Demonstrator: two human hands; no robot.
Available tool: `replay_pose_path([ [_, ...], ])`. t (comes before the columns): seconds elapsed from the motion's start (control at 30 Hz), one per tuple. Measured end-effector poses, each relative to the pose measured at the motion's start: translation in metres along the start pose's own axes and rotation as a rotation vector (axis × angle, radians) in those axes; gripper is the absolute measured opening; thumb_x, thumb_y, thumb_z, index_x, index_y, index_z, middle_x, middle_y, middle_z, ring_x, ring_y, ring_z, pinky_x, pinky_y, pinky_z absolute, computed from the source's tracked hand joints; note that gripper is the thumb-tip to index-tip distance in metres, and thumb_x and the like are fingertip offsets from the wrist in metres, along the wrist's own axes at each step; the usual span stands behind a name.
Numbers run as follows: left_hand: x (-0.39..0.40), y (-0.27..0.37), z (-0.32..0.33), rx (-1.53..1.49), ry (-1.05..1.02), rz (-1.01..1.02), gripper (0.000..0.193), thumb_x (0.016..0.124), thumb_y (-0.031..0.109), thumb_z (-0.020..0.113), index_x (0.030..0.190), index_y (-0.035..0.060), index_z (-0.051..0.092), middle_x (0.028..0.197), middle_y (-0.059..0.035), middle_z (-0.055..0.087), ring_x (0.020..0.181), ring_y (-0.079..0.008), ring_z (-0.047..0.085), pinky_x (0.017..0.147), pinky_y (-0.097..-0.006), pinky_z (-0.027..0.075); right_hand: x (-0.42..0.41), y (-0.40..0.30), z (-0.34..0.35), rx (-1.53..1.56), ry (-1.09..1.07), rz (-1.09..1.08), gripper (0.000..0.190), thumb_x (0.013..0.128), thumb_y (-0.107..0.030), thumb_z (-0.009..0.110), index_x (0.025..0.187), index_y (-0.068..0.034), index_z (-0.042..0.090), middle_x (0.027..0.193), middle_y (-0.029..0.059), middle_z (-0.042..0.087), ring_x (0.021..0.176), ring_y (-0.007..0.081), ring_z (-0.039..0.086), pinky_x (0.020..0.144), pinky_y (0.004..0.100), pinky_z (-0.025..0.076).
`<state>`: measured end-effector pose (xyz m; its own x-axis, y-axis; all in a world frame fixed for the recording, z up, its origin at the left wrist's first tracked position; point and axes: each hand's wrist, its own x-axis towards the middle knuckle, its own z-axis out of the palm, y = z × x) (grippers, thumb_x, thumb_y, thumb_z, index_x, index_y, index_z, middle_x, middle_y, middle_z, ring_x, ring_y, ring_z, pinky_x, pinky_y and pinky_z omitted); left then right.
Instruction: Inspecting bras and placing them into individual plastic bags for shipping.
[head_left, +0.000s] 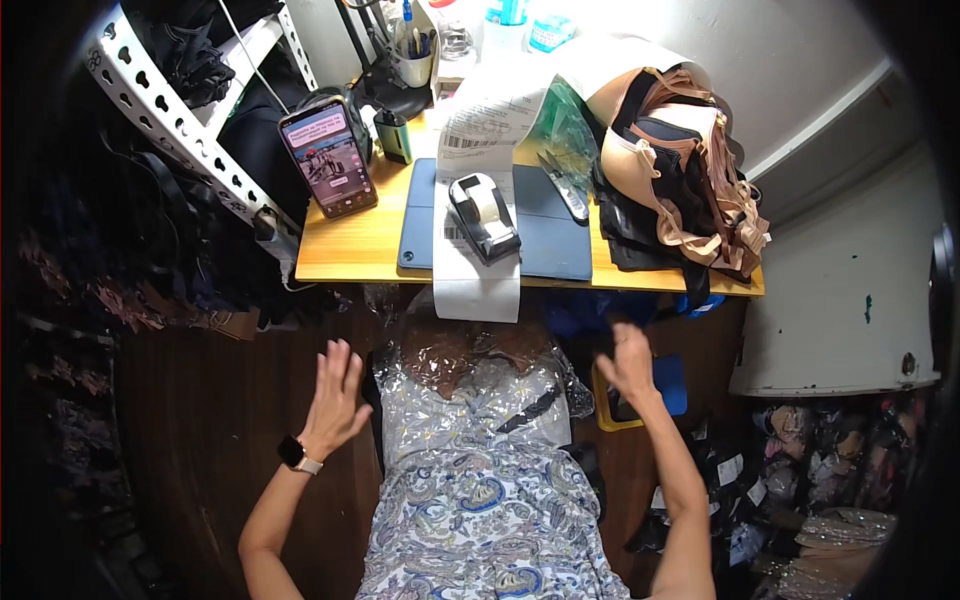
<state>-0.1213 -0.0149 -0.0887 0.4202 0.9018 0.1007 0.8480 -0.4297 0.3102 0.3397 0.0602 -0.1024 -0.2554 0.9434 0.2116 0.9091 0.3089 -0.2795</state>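
Observation:
My left hand (337, 397), with a smartwatch (292, 451) on its wrist, is raised with fingers apart and nothing in it, left of my lap. On the right, my right hand (628, 364) is held up empty beside clear plastic packaging (480, 397) that lies over my lap, with brown material showing through it. Ahead, a printed paper strip (477, 296) hangs over the table's front edge. A tape dispenser (484, 217) rests on the strip, above a blue-grey tablet case or folder (555, 240). Scissors (562, 187) lie at the case's right side.
A smartphone (328, 157) leans upright at the left of the wooden table (352, 251). Bras (667, 157) are piled at its right end. A white perforated metal shelf post (176, 124) stands at left. Packaged goods (810, 450) lie on the lower right, near a yellow-rimmed tray (604, 409).

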Motion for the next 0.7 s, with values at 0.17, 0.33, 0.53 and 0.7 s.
replay_pose_path([
  [0.17, 0.004, 0.014, 0.024, -0.160, 0.007, 0.286, 0.059, 0.071, 0.013, 0.073, 0.124, 0.0099, 0.047, 0.132, -0.0133, 0.045, 0.124, -0.0298, 0.041, 0.106, -0.0462, 0.031, -0.009, -0.031, 0.010, 0.174, -0.098, -0.634, 0.048, 0.066, -0.014, 0.073, 0.111, -0.009, 0.058, 0.117, 0.0114, 0.056, 0.110, 0.0312, 0.052, 0.095, 0.0403, 0.043],
  [0.33, -0.014, 0.016, 0.022, -0.462, -0.240, 0.131, 0.033, 0.078, 0.004, 0.063, 0.111, 0.0051, 0.060, 0.118, -0.0108, 0.058, 0.116, -0.0260, 0.052, 0.105, -0.0392, 0.034, -0.030, -0.033, -0.009, 0.452, -0.631, -0.319, 0.029, 0.080, -0.029, 0.064, 0.103, -0.010, 0.067, 0.123, 0.0079, 0.056, 0.120, 0.0247, 0.048, 0.100, 0.0389, 0.040],
  [0.53, -0.002, 0.006, 0.011, -0.796, -0.661, -0.367, 0.038, 0.097, 0.033, 0.040, 0.114, 0.0064, 0.061, 0.108, -0.0099, 0.064, 0.103, -0.0203, 0.060, 0.096, -0.0328, 0.041, -0.028, -0.027, 0.003, 0.648, -0.730, 0.009, 0.042, 0.094, -0.039, 0.043, 0.094, -0.004, 0.066, 0.103, 0.0126, 0.065, 0.104, 0.0234, 0.059, 0.089, 0.0343, 0.046],
  [0.7, 0.019, -0.008, 0.017, -1.118, -0.555, -0.489, 0.072, 0.093, 0.057, 0.021, 0.109, -0.0008, 0.060, 0.095, -0.0150, 0.067, 0.095, -0.0207, 0.063, 0.082, -0.0316, 0.048, -0.003, -0.028, 0.023, 0.915, -0.778, 0.475, 0.070, 0.091, -0.059, 0.027, 0.076, 0.004, 0.055, 0.072, 0.0125, 0.063, 0.073, 0.0221, 0.068, 0.070, 0.0296, 0.050],
])
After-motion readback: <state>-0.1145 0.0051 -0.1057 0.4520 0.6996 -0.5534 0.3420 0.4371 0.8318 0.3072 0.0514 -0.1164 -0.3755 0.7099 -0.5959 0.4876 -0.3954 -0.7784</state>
